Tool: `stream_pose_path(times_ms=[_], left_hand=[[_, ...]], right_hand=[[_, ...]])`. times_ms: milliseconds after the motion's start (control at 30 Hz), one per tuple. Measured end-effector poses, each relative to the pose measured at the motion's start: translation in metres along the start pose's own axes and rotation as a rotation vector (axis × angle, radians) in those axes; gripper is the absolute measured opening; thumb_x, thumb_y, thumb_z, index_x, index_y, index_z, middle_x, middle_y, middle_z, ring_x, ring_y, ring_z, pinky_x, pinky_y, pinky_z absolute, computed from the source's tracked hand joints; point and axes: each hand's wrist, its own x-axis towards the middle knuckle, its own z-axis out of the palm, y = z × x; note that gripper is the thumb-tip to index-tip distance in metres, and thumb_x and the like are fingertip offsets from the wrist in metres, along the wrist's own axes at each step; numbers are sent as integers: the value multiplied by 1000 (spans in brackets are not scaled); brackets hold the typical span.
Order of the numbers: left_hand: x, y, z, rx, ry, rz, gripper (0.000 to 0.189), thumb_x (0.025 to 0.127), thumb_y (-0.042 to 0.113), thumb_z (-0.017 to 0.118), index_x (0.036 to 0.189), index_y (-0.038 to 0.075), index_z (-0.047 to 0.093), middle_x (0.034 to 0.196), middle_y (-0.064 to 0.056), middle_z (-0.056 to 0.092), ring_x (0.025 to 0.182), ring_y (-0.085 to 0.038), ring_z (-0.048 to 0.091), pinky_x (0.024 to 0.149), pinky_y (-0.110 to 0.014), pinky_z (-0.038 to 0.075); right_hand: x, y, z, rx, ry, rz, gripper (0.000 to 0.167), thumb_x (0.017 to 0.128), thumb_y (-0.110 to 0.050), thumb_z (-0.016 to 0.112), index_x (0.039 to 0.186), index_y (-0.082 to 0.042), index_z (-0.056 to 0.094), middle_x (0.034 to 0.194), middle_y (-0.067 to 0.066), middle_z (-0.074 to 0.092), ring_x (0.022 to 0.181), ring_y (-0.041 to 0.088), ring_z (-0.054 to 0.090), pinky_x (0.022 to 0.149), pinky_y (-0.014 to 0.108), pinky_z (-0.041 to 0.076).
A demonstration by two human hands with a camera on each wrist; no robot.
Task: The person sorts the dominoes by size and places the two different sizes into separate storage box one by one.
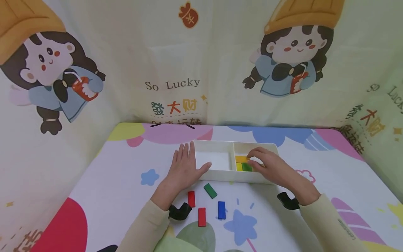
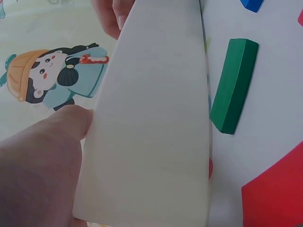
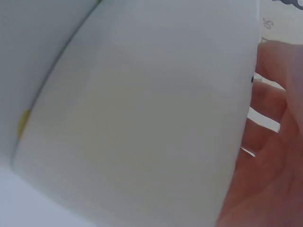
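Observation:
In the head view a white two-part box [image 1: 214,174] lies on the table. My left hand [image 1: 182,168] rests with straight fingers on its left end, thumb over the front wall. Over the right compartment, my right hand [image 1: 270,166] has curled fingers, and thumb and forefinger pinch the right end of an orange block [image 1: 241,159]. A yellow block [image 1: 239,167] and a green block [image 1: 247,167] lie in front of it. In the right wrist view the box's front wall [image 3: 142,113] hides the fingertips.
In front of the box lie a loose green block [image 1: 210,191], a blue block [image 1: 221,210], a red block [image 1: 191,199] and another red block [image 1: 202,217]. A patterned cloth [image 1: 119,217] covers the table. Printed curtains [image 1: 226,63] hang behind it.

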Motion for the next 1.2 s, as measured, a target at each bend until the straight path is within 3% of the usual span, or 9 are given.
stream_pose_path(times_ms=[333,433,567,667,1000,1200], left_hand=[[0,4,1,7,2,7,102,92,64,52,159,2,7,165,-21,13,155,-39,5,124,-56,9],[1,5,1,6,1,6,101,92,64,52,159,2,7,165,-21,13,155,-39,5,124,-56,8],[0,4,1,5,0,4,101,92,63,52,159,2,6,165,-22,13,155,-39,4,124,-56,8],[0,2,1,-1,2,4,101,93,63,51,159,2,6,165,-22,12,154,-39,4,124,-56,7],[1,2,1,-3,8,6,101,92,62,52,159,2,6,165,-22,13,154,-40,5,124,-57,7],[2,1,0,-4,-6,4,101,92,63,52,159,2,5,165,-23,12,154,-40,4,124,-57,7]], right_hand=[[-35,7,1,-32,260,38,21,97,-16,62,112,-3,66,131,18,56,126,38,47,98,59,44],[-43,15,4,-49,301,84,31,100,-22,57,122,0,61,139,21,49,131,42,40,102,62,37],[-47,22,11,-47,233,198,55,104,-35,47,143,3,42,154,27,29,139,50,26,108,69,25],[-47,25,15,-47,185,238,66,104,-39,44,152,2,29,160,27,19,141,52,22,110,70,22],[-41,23,5,-77,113,259,76,104,-45,40,156,4,14,162,28,15,146,49,20,115,65,20],[-35,27,10,-76,89,280,79,104,-47,40,156,6,11,164,27,9,146,50,20,115,65,21]])
